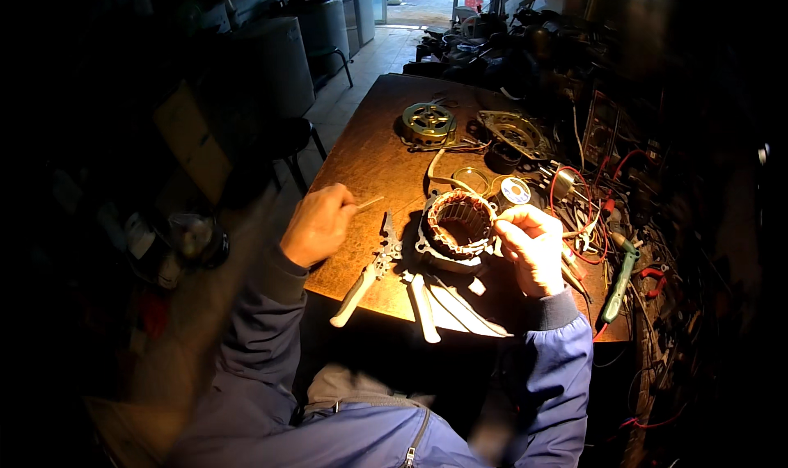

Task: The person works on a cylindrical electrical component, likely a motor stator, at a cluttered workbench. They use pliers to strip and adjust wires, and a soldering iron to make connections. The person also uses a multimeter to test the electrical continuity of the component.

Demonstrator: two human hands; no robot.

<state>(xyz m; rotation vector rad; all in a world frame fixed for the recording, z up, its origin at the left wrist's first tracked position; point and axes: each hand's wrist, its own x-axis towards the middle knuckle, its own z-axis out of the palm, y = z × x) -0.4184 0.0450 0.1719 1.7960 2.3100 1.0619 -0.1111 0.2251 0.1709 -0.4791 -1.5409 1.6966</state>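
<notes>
Stator (pixel 461 223) on counter (pixel 361 150), right hand (pixel 533 246) pinched at its right rim, can't tell on what; my left hand (pixel 322 220) grips thin stick (pixel 370 202).

You are working with two bare hands (pixel 318 224) (pixel 533 251) and one thin, pale stick (pixel 370 203). You are facing one brown wooden surface (pixel 361 152), one ring-shaped metal stator with copper windings (pixel 439 237), one round, spoked, gold-coloured metal part (pixel 429 123), one round white-faced spool (pixel 524 192) and one green-handled tool (pixel 620 284).
</notes>
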